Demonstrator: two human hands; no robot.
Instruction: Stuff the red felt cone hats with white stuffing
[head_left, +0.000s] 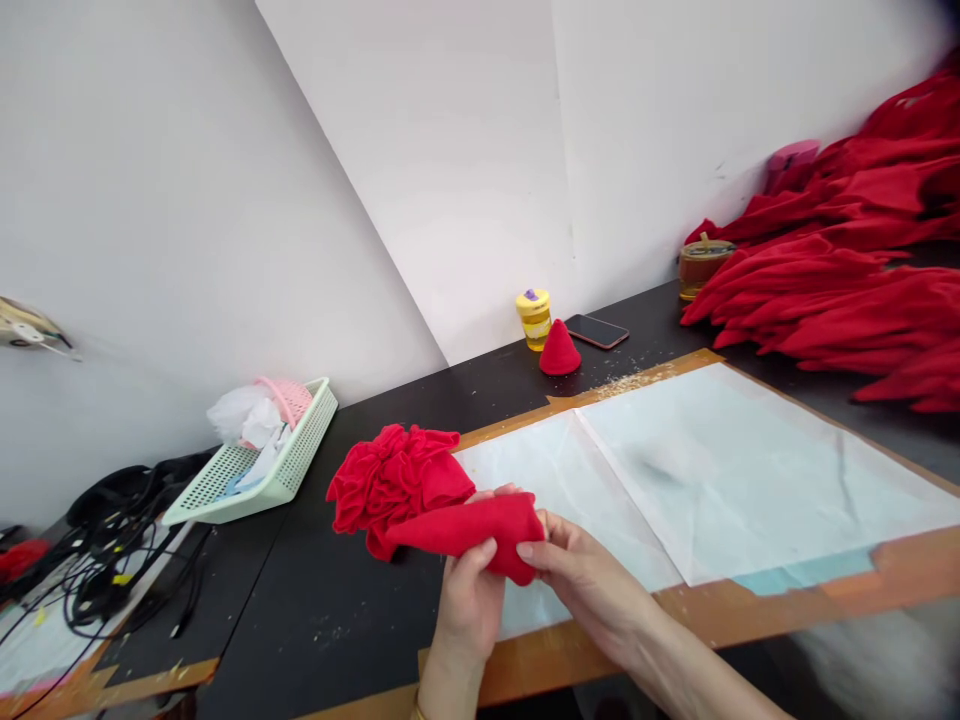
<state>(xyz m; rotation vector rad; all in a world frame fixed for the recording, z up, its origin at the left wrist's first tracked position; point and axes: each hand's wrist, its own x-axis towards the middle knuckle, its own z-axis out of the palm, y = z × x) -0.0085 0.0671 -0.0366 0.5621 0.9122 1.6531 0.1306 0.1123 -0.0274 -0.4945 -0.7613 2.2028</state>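
Note:
A red cone-shaped cloth piece (457,525) lies on its side in the air between my hands, its tip pointing left and its wide end to the right. My left hand (474,590) is wrapped around its middle from below, with the thumb pressed on the near side. At the wide end, my right hand (574,560) pinches the edge between thumb and fingers. Just behind the tip sits a heap of ruffled red cloth (401,475) on the dark table. The inside of the held cone is hidden.
A white sheet (720,460) is taped down on the black table (300,590). Behind it stand a small red cone (560,350), a yellow-lidded cup (534,318) and a phone (598,331). Red cloth (840,290) is piled at right; a green basket (300,455) and cables (112,580) lie left.

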